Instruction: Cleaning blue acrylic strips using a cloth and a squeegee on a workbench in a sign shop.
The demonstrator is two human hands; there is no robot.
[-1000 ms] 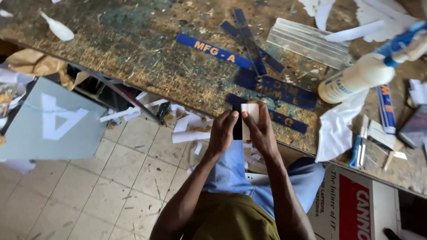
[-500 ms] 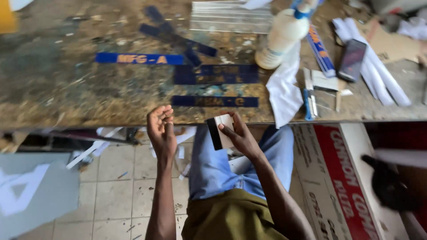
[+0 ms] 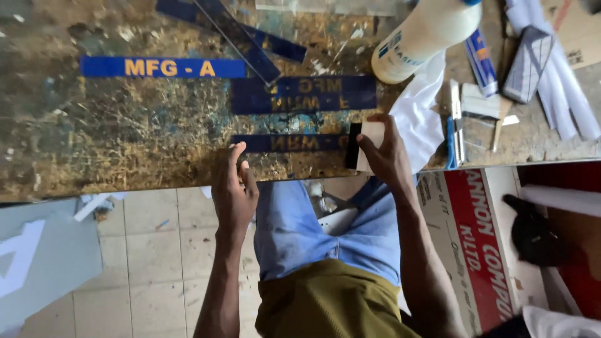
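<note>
My right hand [image 3: 383, 153] grips a small pale block with a black edge [image 3: 366, 145] at the right end of a dark blue strip with yellow mirrored letters [image 3: 288, 143] near the worn table's front edge [image 3: 113, 178]. My left hand [image 3: 233, 188] hovers at the table edge just left of that strip, fingers together, holding nothing. A wider dark blue strip [image 3: 303, 94] lies behind it. A bright blue strip with yellow letters [image 3: 163, 67] lies to the left.
A white plastic bottle [image 3: 422, 37] lies on a white cloth [image 3: 416, 119] at the right. Small tools [image 3: 460, 119], a tube [image 3: 482, 53] and paper rolls [image 3: 560, 94] sit beyond. A red-and-white carton [image 3: 479, 238] stands on the tiled floor beside my knee.
My hands have parted. The right hand carried the pale block up to the right end of the near blue strip. The left hand let go and moved to the table edge.
</note>
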